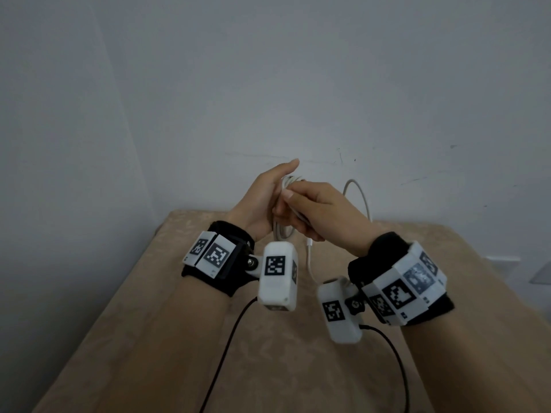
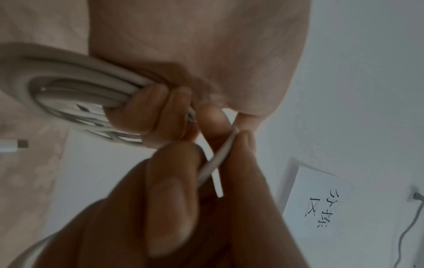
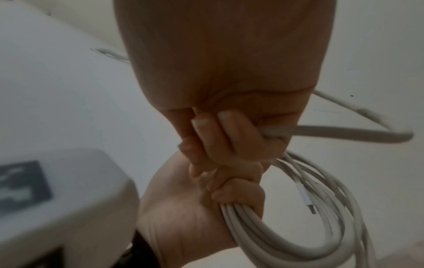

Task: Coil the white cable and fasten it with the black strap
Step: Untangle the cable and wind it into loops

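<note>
My left hand (image 1: 265,198) grips a bundle of several loops of the white cable (image 1: 281,231), held up above the table's far end. Its fingers (image 2: 149,112) curl round the coil (image 2: 69,87). Directly to its right, my right hand (image 1: 316,210) pinches a single loose strand (image 2: 218,159) between thumb and fingers (image 3: 229,130). That strand arcs out in a free loop (image 1: 362,195) to the right. One cable end with its plug (image 1: 309,248) hangs below the hands, and a plug (image 3: 307,199) shows inside the coil (image 3: 286,235). No black strap shows in any view.
A table under a beige patterned cloth (image 1: 208,338) lies below the hands, against a pale wall. Black cords (image 1: 229,338) run from the wrist cameras toward me. A paper sign (image 2: 321,204) and a wall socket with a lead (image 2: 417,197) are on the wall.
</note>
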A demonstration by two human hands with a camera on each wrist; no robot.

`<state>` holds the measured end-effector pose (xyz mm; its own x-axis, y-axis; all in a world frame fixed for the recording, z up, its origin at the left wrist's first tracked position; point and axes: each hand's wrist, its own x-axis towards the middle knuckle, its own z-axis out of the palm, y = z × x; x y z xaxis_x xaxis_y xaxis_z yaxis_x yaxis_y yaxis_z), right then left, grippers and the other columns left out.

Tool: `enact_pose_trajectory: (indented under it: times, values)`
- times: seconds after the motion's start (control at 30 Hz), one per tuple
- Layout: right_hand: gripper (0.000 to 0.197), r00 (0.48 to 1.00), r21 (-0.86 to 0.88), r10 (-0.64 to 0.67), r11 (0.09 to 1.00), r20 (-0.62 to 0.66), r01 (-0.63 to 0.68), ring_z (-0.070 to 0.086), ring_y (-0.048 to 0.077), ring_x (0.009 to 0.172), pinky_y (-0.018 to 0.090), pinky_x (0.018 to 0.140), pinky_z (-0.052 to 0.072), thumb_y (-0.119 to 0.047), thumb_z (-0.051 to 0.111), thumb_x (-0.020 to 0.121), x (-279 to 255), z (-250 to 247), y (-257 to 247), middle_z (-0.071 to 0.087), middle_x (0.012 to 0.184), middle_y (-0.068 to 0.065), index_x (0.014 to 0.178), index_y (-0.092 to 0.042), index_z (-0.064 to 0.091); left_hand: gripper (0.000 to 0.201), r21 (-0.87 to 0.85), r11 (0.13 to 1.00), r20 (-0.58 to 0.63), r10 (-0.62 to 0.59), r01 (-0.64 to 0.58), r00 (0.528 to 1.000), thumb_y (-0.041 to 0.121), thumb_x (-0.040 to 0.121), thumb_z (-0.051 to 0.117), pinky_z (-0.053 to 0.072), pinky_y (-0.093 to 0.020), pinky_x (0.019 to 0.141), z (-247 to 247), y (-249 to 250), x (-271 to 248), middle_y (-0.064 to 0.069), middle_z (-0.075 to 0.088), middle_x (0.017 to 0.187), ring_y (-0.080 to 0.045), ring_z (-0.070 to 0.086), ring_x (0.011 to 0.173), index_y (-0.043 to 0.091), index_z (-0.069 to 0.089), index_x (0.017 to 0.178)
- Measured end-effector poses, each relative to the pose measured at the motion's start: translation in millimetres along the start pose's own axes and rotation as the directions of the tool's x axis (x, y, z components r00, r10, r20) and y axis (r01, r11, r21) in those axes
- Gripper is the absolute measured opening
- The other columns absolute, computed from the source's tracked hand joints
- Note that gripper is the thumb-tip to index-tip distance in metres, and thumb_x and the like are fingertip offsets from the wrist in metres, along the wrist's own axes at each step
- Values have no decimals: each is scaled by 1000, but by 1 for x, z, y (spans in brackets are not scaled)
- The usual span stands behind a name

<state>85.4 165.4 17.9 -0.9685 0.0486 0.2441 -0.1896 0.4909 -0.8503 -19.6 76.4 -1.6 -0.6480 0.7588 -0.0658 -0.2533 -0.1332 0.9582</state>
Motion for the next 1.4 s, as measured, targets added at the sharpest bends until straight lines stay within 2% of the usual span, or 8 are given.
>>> enact_pose_trajectory:
  times: [0.13,0.27,0.57,0.9,1.13,1.23,1.3,1.4]
  values:
    - [34,1000,-32,-3,999,18,3,38,8,36,20,41,33,-21,42,101,1,2,4,47,46,-3,78,-4,61,30,-95,996,-33,0,-3,999,41,81,60,27,-26,57,-1,-1,0,-2,42,70,-15,38,62,12,61,72]
    - [35,999,-73,-11,997,31,13,41,11,36,21,40,36,-22,43,100,1,5,7,48,44,-7,71,-8,59,29,-198,980,-103,10,-30,995,30,95,47,42,-19,60,2,0,-1,-1,50,70,-11,49,65,9,59,79]
    - [43,989,165,98,979,115,-116,51,16,44,21,47,44,-29,43,100,4,-7,21,56,51,4,78,-3,69,31,-468,874,-28,131,-129,991,28,101,30,22,-16,37,-6,9,-4,8,36,48,-5,29,33,12,46,80]
    - [40,912,471,232,881,-338,-49,45,17,50,33,66,36,-34,46,98,6,-63,67,52,46,1,74,-6,61,37,-611,742,-129,250,-276,960,28,102,23,24,-16,35,-52,19,-6,6,37,45,-4,30,30,14,44,75]
    - [10,860,161,1,983,-510,94,48,14,63,27,75,42,-13,71,83,-11,-88,53,51,62,2,79,-17,62,36,-728,584,-208,310,-358,928,27,100,27,26,-17,35,-80,24,-14,7,39,46,-7,31,29,12,45,73]
    - [10,851,185,-38,970,-525,157,49,19,71,29,76,43,-10,71,83,-10,-89,48,53,64,-1,81,-17,64,17,-770,543,-160,343,-334,926,16,87,49,28,-17,36,-91,28,-21,3,40,47,-10,34,30,7,49,73]
    - [10,870,168,-47,975,-491,148,54,20,76,31,79,46,-9,70,84,-8,-82,47,58,70,1,78,-16,65,10,-787,550,-99,334,-279,937,9,74,62,29,-18,34,-86,27,-22,1,41,47,-12,35,30,3,53,71]
    - [11,952,94,37,996,-303,-9,59,17,77,36,83,50,-5,66,85,-6,-74,51,65,78,3,78,-13,66,25,-714,652,-131,235,-256,963,20,89,45,27,-18,33,-73,23,-17,6,37,45,-8,32,30,7,52,69]
